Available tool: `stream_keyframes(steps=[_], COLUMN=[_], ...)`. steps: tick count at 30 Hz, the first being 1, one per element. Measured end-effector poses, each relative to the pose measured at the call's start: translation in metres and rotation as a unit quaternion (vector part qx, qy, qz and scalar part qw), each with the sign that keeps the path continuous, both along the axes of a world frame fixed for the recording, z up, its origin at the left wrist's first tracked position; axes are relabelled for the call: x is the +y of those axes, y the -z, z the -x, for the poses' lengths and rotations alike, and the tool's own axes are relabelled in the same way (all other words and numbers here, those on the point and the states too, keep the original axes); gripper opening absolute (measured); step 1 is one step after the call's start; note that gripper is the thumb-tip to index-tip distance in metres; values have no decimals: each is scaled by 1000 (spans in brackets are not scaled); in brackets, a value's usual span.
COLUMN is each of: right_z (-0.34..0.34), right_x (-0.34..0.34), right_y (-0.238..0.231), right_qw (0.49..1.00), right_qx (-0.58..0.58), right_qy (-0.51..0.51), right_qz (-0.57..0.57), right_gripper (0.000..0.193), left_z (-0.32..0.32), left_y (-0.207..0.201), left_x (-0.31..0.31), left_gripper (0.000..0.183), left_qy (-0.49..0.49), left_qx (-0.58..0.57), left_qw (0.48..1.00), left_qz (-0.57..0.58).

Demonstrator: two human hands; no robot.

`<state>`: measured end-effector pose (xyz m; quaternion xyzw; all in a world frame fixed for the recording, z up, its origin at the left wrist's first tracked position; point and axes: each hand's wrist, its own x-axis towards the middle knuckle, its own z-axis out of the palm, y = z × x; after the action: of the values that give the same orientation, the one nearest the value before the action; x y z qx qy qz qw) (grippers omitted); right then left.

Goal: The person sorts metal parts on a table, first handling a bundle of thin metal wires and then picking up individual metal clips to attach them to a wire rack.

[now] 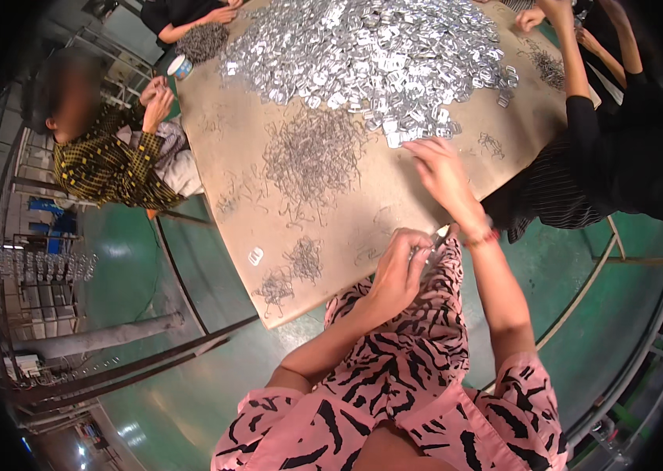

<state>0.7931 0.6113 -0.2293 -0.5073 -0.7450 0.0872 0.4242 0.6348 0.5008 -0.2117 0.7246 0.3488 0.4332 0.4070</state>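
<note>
My left hand (399,273) is closed in front of my body, near the table's front edge. A small shiny metal piece (433,244) shows at its fingertips; its exact kind is too small to tell. My right hand (445,179) reaches forward with fingers stretched out, the tips at the near edge of a big heap of flat silver metal buckles (394,63). Left of the right hand lies a loose tangle of thin wire hooks (312,157) on the brown-covered table (394,188).
Smaller wire clusters (304,259) and a lone buckle (255,256) lie near the table's front left corner. Another person (112,149) works at the left side, beside a small cup (181,67). A person in black (622,149) is close on my right. More people's hands show at the far side.
</note>
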Motion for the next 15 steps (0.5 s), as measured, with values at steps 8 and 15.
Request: stream_keyframes(steps=[8, 15], right_z=[10, 11], right_x=[56, -34], right_y=[34, -19], right_qw=[967, 804], right_qx=[-252, 553], right_qy=[25, 10], right_qz=[17, 219], right_gripper=[14, 26], left_z=[10, 4], left_y=[-14, -11], left_x=[-15, -20], left_gripper=[7, 9], left_qy=[-1, -12], left_qx=[-43, -61], left_qw=[999, 998], left_qz=[24, 26])
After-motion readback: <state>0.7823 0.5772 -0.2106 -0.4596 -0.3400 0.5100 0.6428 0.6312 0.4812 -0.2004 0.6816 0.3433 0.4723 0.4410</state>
